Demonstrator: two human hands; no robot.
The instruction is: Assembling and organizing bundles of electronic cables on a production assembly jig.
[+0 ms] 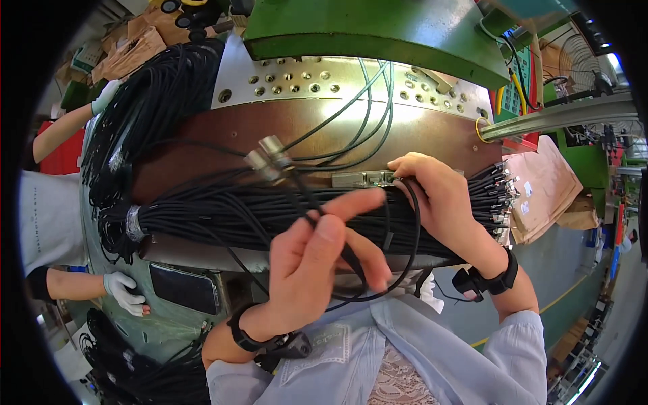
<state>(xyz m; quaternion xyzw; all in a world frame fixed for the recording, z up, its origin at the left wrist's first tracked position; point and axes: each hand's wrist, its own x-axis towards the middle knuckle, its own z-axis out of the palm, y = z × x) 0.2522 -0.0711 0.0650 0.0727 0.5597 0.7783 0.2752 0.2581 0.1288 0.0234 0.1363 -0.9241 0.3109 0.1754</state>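
Blurred by motion, my left hand (314, 260) is closed round a black cable (307, 192) in front of my chest. Two silver metal connectors (270, 159) stick up beyond its fingers on the cable ends. My right hand (435, 202) bends over the right end of a small metal fixture (358, 179), its fingers closed on a looped black cable (416, 236). What its fingertips press against is hidden. Under both hands lies a thick bundle of black cables (223, 214), with many metal connectors (503, 196) at its right end and clear wrap (134, 223) at its left.
A green machine (378, 34) overhangs a perforated metal plate (283, 79) behind the brown worktop (223, 131). More black cables (169, 88) hang at far left, near a co-worker's gloved hand (123, 291) and a dark phone-like slab (183, 289). Brown paper (547, 192) lies right.
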